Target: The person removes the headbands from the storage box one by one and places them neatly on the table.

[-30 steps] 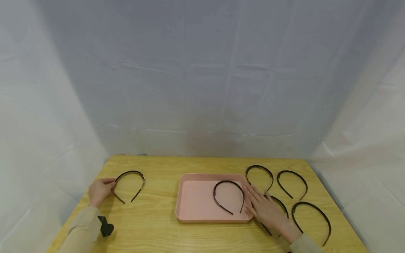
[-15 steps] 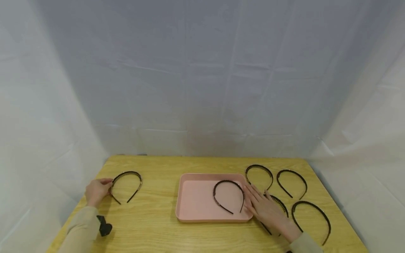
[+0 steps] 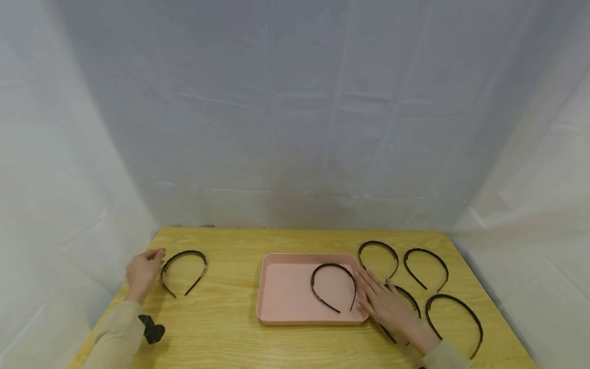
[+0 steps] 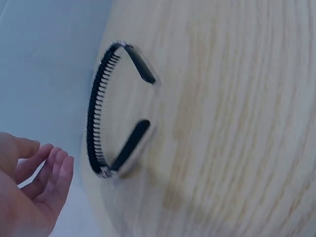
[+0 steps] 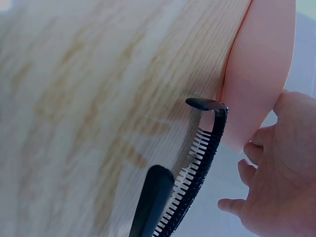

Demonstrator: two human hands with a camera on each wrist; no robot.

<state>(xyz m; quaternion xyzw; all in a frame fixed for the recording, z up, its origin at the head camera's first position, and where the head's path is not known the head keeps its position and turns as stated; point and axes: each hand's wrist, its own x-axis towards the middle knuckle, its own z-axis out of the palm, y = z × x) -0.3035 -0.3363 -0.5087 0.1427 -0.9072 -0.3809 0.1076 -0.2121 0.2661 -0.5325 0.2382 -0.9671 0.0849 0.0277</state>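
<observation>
In the head view a black toothed headband lies on the table at the left, its ends toward the person. My left hand hovers just left of it, fingers loosely bent and holding nothing. The left wrist view has that hand apart from the headband, with sparkly trim near the band's ends. My right hand rests its extended fingers against the right rim of the pink tray. Another headband sits in the tray's right half. Under my right hand, partly hidden, lies a further headband.
Right of the tray lie more black headbands: one behind, one at the far right and one nearer the front. The wooden table is enclosed by pale hanging sheets. A black wrist mount hangs beside the left sleeve.
The left headband shifted slightly left with my left hand gripping its side. Now my left hand has let go and lifted up and away. My right hand stays in place.
</observation>
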